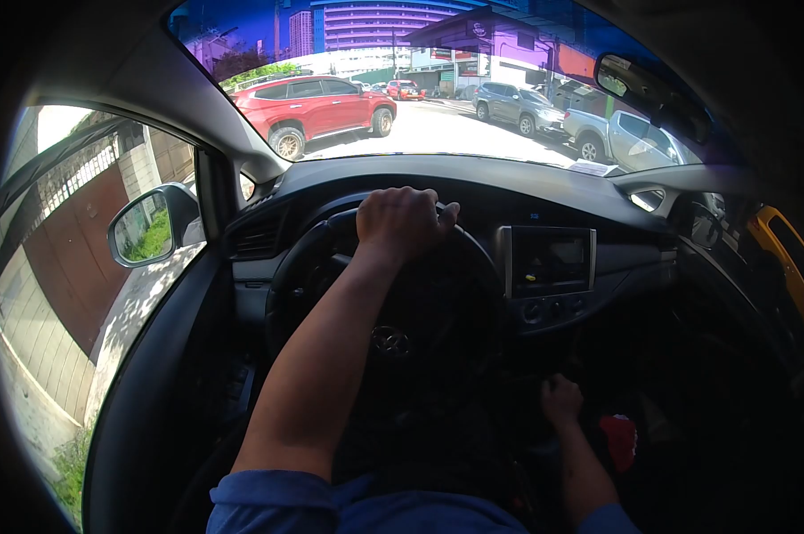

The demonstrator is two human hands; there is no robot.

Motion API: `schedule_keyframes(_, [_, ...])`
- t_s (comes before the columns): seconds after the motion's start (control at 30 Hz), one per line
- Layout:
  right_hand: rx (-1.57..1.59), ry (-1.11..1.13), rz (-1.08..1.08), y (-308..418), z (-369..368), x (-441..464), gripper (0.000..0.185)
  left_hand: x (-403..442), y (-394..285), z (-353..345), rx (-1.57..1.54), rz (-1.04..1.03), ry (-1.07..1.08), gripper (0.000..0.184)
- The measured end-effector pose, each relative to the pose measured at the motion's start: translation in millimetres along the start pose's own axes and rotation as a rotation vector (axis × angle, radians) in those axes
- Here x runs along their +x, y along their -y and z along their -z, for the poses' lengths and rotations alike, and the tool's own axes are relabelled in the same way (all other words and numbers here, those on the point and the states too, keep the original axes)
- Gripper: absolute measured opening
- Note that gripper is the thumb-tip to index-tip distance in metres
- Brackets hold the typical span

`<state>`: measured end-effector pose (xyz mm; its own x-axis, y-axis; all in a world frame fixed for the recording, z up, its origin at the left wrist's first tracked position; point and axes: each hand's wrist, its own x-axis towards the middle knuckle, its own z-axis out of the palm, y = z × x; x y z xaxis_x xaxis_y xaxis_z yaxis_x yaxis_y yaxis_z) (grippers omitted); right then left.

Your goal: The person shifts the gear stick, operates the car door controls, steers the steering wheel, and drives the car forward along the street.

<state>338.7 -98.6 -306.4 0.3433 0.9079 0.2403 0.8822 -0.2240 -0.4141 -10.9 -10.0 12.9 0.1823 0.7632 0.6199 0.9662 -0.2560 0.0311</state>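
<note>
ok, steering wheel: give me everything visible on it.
The steering wheel is round, dark and smooth-looking, with a badge at its hub. It stands facing the person, in front of the dashboard. The left hand grips the top of its rim; the forearm covers part of it. The lower rim is lost in shadow.

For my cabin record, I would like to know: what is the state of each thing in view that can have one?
Steering wheel: held at its top.
Left grip: closed over the wheel's top.
Right grip: lowered; whether it holds anything, cannot tell.
Display screen: mostly dark.
Left side mirror: folded out.
Red car: visible doors shut.
</note>
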Motion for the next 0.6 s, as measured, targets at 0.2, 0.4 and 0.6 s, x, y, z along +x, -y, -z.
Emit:
schedule_keyframes(0.2, [0.004, -0.006, -0.002, 0.4, 0.1, -0.2, 0.028, 0.2, 0.0, 0.4, -0.002, 0.002, -0.006, 0.05])
schedule_keyframes(0.4, [0.02, -0.016, 0.006, -1.0, -1.7, 1.1, 0.027, -0.2, -0.2, 0.5, 0.0, 0.005, -0.005, 0.05])
schedule_keyframes(0.6, [0.039, -0.029, 0.024, -0.6, -1.0, 0.8, 0.027, 0.2, -1.0, 2.6, 0.012, 0.007, 0.013, 0.05])
